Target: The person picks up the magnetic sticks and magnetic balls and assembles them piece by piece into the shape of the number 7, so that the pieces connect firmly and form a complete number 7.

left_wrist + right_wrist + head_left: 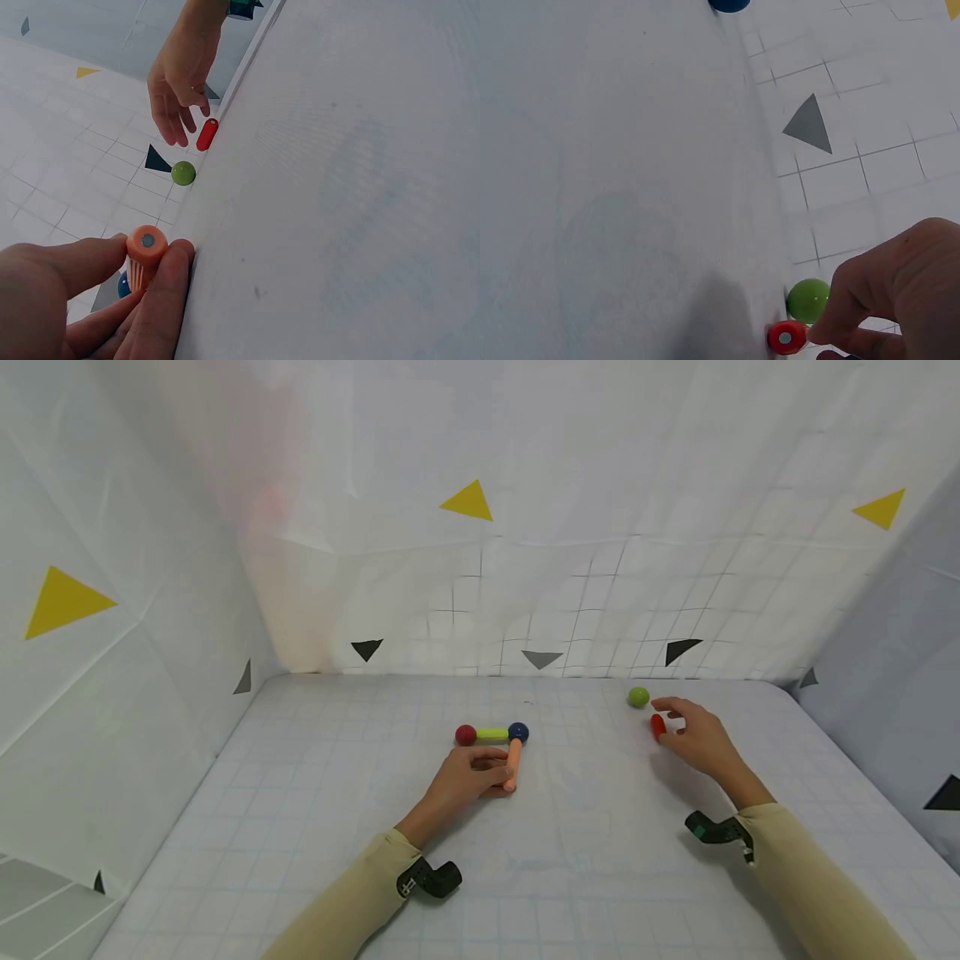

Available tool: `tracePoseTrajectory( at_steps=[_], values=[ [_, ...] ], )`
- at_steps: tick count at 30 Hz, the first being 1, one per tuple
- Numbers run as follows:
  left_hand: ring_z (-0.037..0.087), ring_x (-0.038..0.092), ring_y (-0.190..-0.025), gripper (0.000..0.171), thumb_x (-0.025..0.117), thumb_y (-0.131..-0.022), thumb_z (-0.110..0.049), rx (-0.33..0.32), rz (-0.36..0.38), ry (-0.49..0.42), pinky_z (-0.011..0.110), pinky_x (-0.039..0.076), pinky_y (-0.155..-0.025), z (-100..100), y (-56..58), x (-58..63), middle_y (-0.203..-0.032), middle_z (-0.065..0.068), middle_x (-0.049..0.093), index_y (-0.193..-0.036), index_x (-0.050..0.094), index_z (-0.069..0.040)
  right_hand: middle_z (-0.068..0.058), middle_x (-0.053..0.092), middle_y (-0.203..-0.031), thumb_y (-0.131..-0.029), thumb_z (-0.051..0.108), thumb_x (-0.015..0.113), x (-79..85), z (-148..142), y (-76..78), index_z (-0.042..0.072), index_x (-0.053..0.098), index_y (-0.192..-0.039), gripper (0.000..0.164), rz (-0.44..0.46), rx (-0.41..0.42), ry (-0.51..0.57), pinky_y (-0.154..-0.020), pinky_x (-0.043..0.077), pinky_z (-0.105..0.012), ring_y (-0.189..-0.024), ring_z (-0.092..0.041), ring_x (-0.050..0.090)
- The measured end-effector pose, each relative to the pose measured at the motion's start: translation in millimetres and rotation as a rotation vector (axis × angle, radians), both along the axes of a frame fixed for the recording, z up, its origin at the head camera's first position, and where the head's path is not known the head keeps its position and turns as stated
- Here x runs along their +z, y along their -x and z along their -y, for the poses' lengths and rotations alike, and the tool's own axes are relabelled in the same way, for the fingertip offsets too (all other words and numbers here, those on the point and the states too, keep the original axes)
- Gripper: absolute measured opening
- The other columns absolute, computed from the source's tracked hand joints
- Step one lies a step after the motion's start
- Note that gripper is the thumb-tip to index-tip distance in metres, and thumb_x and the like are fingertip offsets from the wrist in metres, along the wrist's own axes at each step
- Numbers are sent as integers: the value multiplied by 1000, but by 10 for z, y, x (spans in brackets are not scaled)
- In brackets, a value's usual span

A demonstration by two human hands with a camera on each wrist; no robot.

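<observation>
An orange magnetic rod (513, 766) with a metal disc in its end is pinched between the thumb and fingers of my left hand (468, 777). Its far end meets a blue ball (518, 732). From that ball a yellow-green rod (492, 734) runs left to a red ball (466, 735). Over on the right, my right hand (697, 739) has its thumb and fingers spread around a short red rod (657, 727), the thumb right at its near end. In the left wrist view, a gap shows between the fingers and the red rod (208, 135).
Just beyond the red rod sits a green ball (638, 697), close to my right fingertips. The white table (585, 877) has faint grid lines. White sheets with yellow and dark triangles stand along its back and sides.
</observation>
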State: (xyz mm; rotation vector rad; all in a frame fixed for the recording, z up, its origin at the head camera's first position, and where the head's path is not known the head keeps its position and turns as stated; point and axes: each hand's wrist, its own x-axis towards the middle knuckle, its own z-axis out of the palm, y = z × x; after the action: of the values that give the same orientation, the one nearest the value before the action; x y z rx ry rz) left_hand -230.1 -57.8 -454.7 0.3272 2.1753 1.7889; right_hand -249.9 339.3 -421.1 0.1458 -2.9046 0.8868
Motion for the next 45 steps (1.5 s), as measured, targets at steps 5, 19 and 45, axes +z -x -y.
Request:
tracePoseTrajectory(
  at_steps=[5,19,45],
  values=[
    [17,68,-103,35,78,-96,-19,4,-10,23,34,56,-91,-4,13,-1,-109,4,73,-127,72,-4,-33,49,-143,-91,4,69,-33,-68,34,-9,46,-147,61,64,29,-29,-94,47,-65,-123,-52,49],
    [17,69,-100,35,79,-96,-19,4,-1,7,34,56,-91,-2,21,-1,-107,4,73,-127,72,-4,-35,57,-129,-93,12,74,-85,-119,55,-14,51,-140,59,105,18,-43,-91,50,-60,-113,-49,57],
    [16,67,-101,33,80,-94,-21,20,-7,40,36,54,-93,-6,14,-2,-106,2,73,-124,74,-6,-26,62,-116,-90,27,83,-117,-155,98,-12,58,-130,62,129,-18,-68,-88,49,-57,-106,-42,56]
  ],
)
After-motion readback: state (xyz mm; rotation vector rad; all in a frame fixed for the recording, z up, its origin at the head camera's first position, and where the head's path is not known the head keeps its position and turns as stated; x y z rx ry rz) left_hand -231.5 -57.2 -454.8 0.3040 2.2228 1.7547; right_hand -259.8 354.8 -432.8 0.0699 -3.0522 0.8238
